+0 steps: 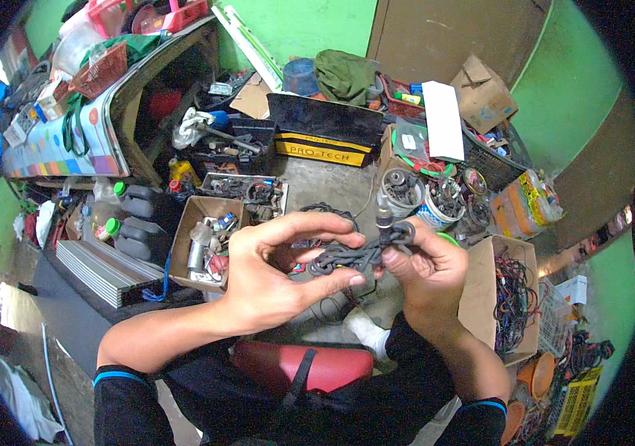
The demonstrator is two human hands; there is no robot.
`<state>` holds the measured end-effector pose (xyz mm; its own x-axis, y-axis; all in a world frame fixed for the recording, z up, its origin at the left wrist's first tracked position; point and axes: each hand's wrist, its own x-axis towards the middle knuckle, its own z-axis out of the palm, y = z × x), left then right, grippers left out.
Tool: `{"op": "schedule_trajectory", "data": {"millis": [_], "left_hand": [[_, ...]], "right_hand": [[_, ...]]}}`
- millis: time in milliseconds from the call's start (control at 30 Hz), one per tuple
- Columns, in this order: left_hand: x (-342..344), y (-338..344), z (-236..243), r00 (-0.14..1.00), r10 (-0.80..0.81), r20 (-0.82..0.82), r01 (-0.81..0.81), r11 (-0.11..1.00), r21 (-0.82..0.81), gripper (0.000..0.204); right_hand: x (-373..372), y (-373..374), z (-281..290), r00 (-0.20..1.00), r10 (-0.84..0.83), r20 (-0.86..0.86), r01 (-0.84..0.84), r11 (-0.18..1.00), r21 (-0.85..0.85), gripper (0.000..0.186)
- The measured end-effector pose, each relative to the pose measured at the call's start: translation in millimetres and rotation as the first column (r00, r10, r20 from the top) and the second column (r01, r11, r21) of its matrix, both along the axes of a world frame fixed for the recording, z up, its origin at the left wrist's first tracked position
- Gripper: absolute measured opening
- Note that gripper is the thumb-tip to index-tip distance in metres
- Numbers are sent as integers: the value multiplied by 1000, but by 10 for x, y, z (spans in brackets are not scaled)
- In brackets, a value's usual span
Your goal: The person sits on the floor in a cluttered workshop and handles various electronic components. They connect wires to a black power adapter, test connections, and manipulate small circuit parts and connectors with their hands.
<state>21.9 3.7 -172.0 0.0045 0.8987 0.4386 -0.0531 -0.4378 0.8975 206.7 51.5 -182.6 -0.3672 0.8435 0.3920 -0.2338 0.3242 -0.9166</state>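
Beside a wire-filled cardboard box (481, 286), both hands' grip clasps a coiled black cable (355, 255).

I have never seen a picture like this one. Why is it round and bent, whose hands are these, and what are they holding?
The picture comes from a wide fisheye camera worn on a person's head, looking down; that lens bends straight edges. No machine is here, only the person's own bare hands. The left hand and right hand together hold a dark coiled cable, with a small plug end standing up by the right fingers. Below them the floor is crowded: a cardboard box of small parts to the left, a cardboard box of tangled wires to the right, and a black and yellow tool case farther away.
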Motion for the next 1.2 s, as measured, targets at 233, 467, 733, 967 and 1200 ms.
{"op": "schedule_trajectory", "data": {"millis": [233, 467, 733, 967, 1200], "left_hand": [[-45, 89, -46, 995, 70, -76, -58, 986, 154, 29], [-42, -9, 86, 995, -26, -95, 3, 971, -237, 29], [-36, -13, 52, 999, -13, 48, 19, 992, -126, 26], [17, 10, 31, 995, -102, 20, 104, 991, -89, 24], [-93, 5, -6, 995, 93, -34, -90, 993, 82, 25]], "right_hand": [[-4, -7, 11, 1000, 27, 4, -26, 996, -90, 17], [-4, -13, 13, 998, -32, 61, 24, 992, 122, 18], [47, 39, -9, 998, 47, 51, -39, 989, -143, 23], [34, 61, 27, 986, 1, 168, -53, 951, 305, 18], [61, 42, 94, 993, 36, 109, -19, 988, -152, 14]]}}
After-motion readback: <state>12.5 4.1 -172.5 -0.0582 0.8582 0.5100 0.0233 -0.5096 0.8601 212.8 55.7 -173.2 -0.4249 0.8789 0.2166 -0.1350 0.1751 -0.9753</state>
